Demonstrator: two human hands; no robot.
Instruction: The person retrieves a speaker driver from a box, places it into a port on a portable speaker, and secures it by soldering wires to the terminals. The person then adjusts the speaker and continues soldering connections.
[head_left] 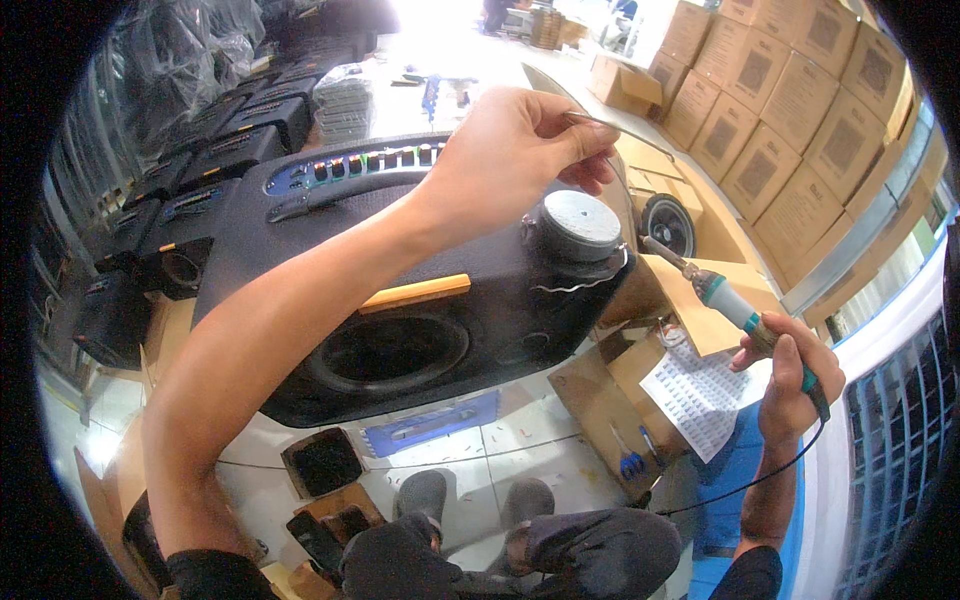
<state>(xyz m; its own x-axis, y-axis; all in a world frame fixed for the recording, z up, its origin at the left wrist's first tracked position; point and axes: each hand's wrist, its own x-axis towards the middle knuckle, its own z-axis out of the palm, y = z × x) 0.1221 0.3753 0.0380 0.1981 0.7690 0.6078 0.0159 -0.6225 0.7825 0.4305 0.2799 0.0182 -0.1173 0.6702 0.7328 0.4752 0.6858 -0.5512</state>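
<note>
My left hand is raised above a black speaker cabinet, thumb and fingers pinching a thin strand of solder wire that curves off to the right. In my right hand is a soldering iron with a grey and teal handle, its tip pointing up and left. Between the hands, a loose speaker driver rests magnet-up on the cabinet's right corner, with thin leads beside it. The iron's tip is apart from the driver. On the cabinet lie a yellow-orange strip and a carry handle beside a knob panel.
More black cabinets line the left. Cardboard cartons are stacked at the right. Near my right arm are a printed sheet, blue-handled scissors and the iron's cord. Another driver sits in cardboard.
</note>
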